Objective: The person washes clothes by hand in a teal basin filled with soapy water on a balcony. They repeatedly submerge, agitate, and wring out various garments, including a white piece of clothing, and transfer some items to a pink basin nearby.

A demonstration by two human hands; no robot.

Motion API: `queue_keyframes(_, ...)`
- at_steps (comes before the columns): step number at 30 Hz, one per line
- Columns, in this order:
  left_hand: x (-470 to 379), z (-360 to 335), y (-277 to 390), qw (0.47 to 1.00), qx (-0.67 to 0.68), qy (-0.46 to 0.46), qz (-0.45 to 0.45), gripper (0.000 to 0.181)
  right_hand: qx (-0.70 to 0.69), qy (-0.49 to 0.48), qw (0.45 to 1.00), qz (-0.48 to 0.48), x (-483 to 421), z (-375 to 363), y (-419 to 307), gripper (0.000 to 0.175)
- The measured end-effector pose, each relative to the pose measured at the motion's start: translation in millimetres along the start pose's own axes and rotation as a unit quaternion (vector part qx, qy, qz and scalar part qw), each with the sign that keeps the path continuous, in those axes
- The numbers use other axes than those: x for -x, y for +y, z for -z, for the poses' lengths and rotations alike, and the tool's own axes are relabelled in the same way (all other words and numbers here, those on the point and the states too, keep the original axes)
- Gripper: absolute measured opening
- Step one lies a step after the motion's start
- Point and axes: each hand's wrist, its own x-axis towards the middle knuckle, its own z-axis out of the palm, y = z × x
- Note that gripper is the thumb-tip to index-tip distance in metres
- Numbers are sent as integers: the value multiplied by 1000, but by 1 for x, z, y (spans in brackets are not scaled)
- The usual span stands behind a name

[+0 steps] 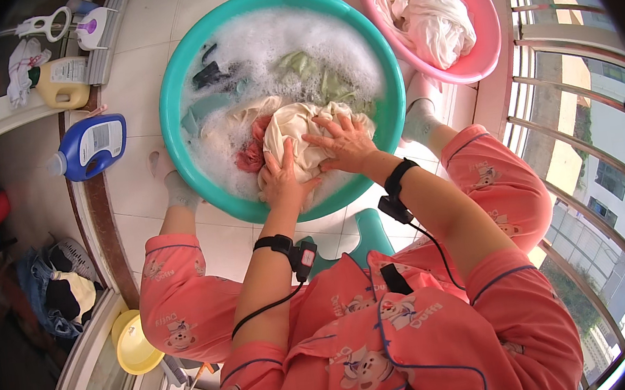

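Note:
A large green plastic basin (175,146) filled with sudsy water stands on the floor before me. My left hand (284,183) rests with fingers spread on the near left part of a wet cream-coloured cloth (288,126). On the right part of the same cloth, my right hand (343,145) lies palm down, its fingers apart. Beside the cloth on the left is a crumpled red cloth (253,151). Dark cloth (209,75), teal cloth (206,110) and light green cloth (302,66) show through the foam. The undersides of both hands are hidden.
A pink basin (482,0) holding white cloth (434,25) stands at the upper right, next to window bars. On the left are a blue detergent bottle (91,147), a yellow detergent jug (63,81) and a yellow basin (138,343). A green plastic stool (371,237) is beneath me.

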Motion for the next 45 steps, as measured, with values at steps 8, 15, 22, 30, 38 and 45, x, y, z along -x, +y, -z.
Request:
queue_keyframes(8, -62, -40, -24, 990, -25, -115, 72, 78, -148, -267, 948, -90, -45, -62, 40, 71)
queue_keyframes(15, -114, -57, -38, 936, 17, -297, 189, 61, -110, -352, 924, -105, -72, -107, 51, 61)
queue_keyframes(22, -87, -31, -47, 980, 48, -183, 63, 51, -285, -246, 910, -174, -68, -10, 32, 60)
queue_keyframes(30, 0, 78, -16, 878, 467, -18, -101, 28, -552, -57, 814, -169, 19, 149, -2, 38)
queue_keyframes(38, 93, 193, 65, 792, 588, 6, -163, 29, -677, 89, 730, -13, 81, 224, -18, 37)
queue_keyframes(45, 139, 251, 108, 778, 605, 64, -157, 31, -666, 81, 741, 29, 85, 223, -5, 46)
